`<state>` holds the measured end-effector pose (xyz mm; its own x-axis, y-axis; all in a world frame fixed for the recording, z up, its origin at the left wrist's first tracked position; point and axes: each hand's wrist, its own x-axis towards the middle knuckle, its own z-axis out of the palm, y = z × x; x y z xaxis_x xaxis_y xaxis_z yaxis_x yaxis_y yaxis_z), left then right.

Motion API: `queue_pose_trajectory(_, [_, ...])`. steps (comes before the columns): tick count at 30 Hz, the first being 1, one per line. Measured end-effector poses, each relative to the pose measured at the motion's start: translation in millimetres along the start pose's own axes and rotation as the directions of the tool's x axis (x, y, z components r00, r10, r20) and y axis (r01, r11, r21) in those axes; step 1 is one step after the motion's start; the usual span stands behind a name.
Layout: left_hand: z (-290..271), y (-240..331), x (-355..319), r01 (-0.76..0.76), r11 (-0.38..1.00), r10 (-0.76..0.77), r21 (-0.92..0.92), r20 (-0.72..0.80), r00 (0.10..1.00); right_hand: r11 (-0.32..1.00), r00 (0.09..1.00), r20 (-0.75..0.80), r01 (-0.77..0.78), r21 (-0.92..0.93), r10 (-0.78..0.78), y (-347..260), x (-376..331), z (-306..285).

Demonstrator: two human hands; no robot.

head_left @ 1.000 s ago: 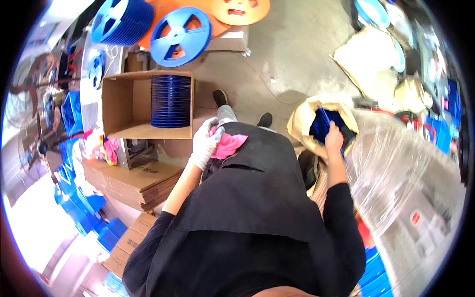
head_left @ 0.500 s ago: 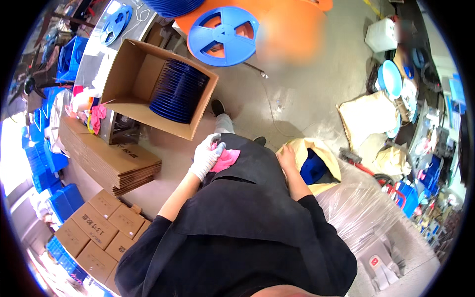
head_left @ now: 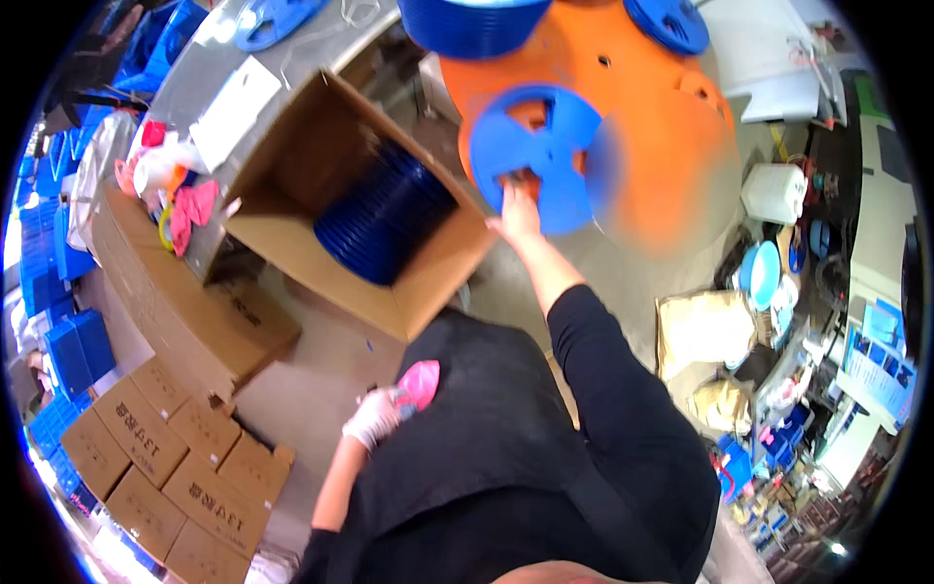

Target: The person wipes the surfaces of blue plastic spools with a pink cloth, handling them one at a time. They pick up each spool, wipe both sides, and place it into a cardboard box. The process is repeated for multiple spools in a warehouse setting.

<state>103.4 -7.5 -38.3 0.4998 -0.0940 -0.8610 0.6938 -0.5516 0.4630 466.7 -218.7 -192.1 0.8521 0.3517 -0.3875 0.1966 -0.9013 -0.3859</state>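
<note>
My bare right hand [head_left: 520, 216] reaches forward to a blue plastic reel [head_left: 555, 131] with cut-out openings. Its fingers are at the near opening and its thumb is by the rim, so it grips the reel's near edge. The reel lies on an orange round table [head_left: 623, 107]. In front of my dark apron, my gloved left hand [head_left: 377, 415] is closed on a pink cloth [head_left: 418, 383]. Between the hands and the left bench, an open cardboard box [head_left: 292, 234] holds a row of dark blue reels [head_left: 384, 214] standing on edge.
More blue reels are stacked [head_left: 475, 27] at the table's far side, with another reel [head_left: 669, 21] at its far right. Flattened cardboard [head_left: 195, 292] and closed cartons [head_left: 180, 467] stand at left. A metal bench [head_left: 321, 44] is at far left; a white jug [head_left: 773, 192] stands right.
My right hand has left the cream sack at my right side and come forward onto the blue reel. The left hand still holds the pink cloth. The view has shifted closer to the table.
</note>
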Motion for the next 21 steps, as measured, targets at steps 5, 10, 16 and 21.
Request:
queue_pose_trajectory(5, [-2, -15, 17, -0.011, 0.937, -0.067, -0.350, -0.211, 0.975, 0.979, 0.988, 0.074, -0.120, -0.166, 0.133, 0, 12, 5])
queue_pose_trajectory(10, [-16, -25, 59, -0.286, 0.524, -0.084, -0.802, -0.383, 0.920, 0.989, 0.992, -0.016, -0.124, -0.081, 0.123, -18, -11, -72])
queue_pose_trajectory(16, [-55, 25, 75, -0.409, 0.472, -0.050, -0.781, -0.487, 0.872, 0.953, 0.851, -0.525, 0.182, 0.243, -0.029, -62, -38, -228])
queue_pose_trajectory(21, [-76, 65, 83, -0.493, 0.332, -0.007, -0.804, -0.525, 0.851, 0.059, 0.853, -0.201, 0.197, 0.979, 0.482, -8, -91, -269])
